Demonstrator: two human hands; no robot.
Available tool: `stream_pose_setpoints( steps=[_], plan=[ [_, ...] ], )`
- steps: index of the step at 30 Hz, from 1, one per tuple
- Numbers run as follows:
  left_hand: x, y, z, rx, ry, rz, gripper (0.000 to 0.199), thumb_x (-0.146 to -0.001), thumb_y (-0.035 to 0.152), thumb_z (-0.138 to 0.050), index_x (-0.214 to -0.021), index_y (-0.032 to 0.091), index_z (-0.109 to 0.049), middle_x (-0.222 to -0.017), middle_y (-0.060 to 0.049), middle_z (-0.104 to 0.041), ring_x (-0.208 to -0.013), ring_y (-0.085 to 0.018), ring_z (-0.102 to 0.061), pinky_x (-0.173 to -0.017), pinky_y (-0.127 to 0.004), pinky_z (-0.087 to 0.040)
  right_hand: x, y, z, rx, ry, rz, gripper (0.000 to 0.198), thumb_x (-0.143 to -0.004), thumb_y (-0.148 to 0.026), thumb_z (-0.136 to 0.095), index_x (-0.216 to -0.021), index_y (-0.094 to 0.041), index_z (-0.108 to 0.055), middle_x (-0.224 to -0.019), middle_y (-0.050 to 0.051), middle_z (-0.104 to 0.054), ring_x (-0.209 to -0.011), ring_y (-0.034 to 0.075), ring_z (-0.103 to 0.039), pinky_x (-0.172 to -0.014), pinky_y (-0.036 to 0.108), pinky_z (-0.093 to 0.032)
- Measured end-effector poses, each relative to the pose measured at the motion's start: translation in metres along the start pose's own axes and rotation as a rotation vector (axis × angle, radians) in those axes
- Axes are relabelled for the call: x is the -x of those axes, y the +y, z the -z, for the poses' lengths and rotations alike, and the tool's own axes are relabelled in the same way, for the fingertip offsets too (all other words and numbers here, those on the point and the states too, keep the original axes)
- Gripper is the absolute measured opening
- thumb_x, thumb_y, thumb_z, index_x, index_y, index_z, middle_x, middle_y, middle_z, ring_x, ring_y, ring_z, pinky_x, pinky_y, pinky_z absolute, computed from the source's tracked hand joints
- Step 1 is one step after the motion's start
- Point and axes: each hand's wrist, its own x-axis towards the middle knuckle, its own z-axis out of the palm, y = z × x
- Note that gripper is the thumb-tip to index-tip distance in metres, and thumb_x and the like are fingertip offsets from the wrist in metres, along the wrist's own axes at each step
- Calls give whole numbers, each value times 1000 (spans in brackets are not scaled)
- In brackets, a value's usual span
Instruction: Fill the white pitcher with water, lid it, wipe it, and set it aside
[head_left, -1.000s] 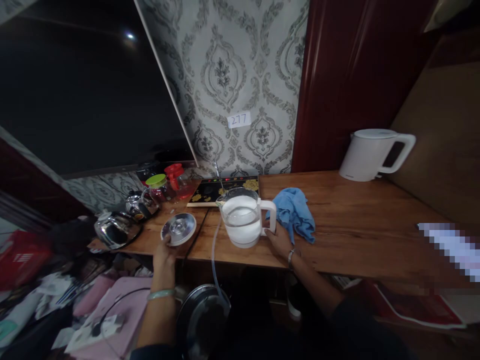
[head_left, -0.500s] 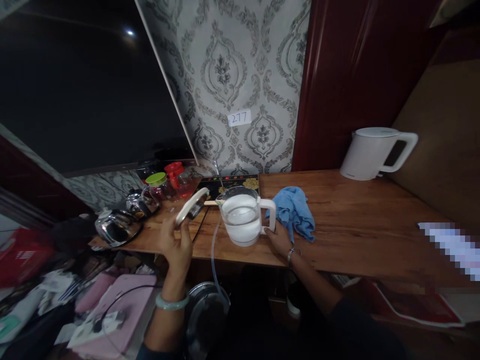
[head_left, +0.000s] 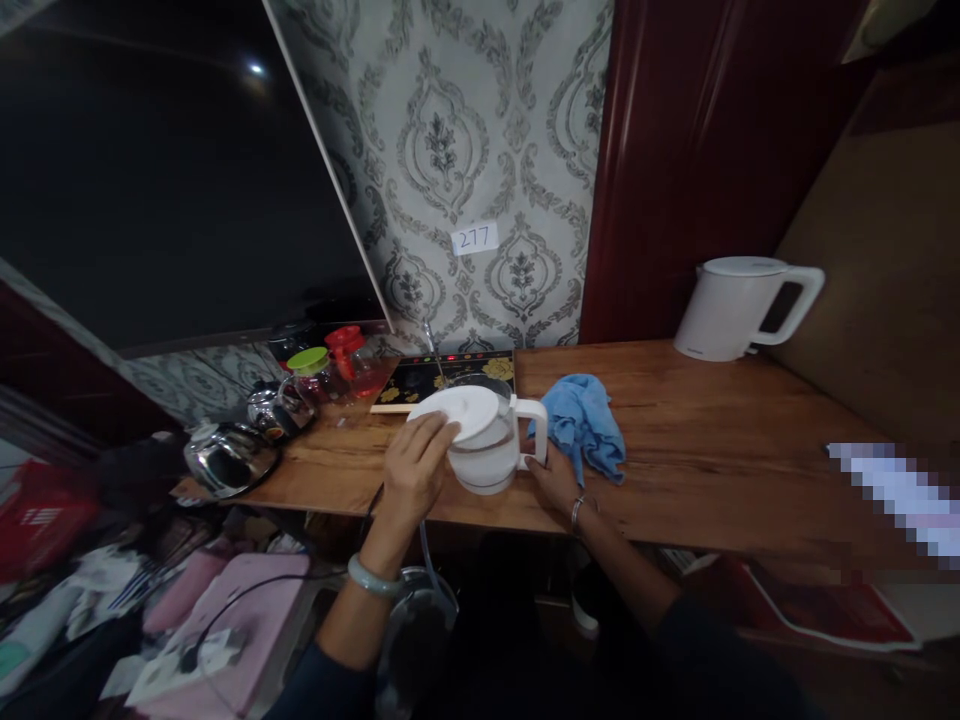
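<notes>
On the wooden table (head_left: 712, 450), the left hand (head_left: 411, 472) grips the lid (head_left: 454, 412) tilted over the jug (head_left: 491, 450) mouth; the right hand (head_left: 553, 480) rests closed by the handle. Lidding seems underway; seating it calls for levelling and pressing down.

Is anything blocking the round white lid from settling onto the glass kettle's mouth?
Nothing visible does. The left hand holds the round white lid tilted over the glass kettle; the right hand is at its handle.
</notes>
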Motion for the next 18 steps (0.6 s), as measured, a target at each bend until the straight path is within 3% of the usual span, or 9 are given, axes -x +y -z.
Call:
stream_pose_setpoints(
  steps=[8, 18],
  plan=[
    [-9, 0, -9, -36, -149, -49, 31, -89, 8, -48, -112, 19, -64, -115, -10, -68, -113, -22, -59, -98, -40, -48, 0, -3, 0, -26, -20, -20, 25, -70, -31, -53, -89, -19, -61, -87, 8, -70, -81, 25, -63, -76, 40, -50],
    [-10, 0, -4, 116, -216, 70, 28, -88, 21, -54, -115, 20, -61, -125, -10, -62, -119, -23, -54, -104, -45, -43, -1, -2, 1, -10, -23, -25, 24, -70, -32, -52, -88, -19, -61, -87, 7, -70, -81, 24, -63, -77, 39, -49]
  ],
)
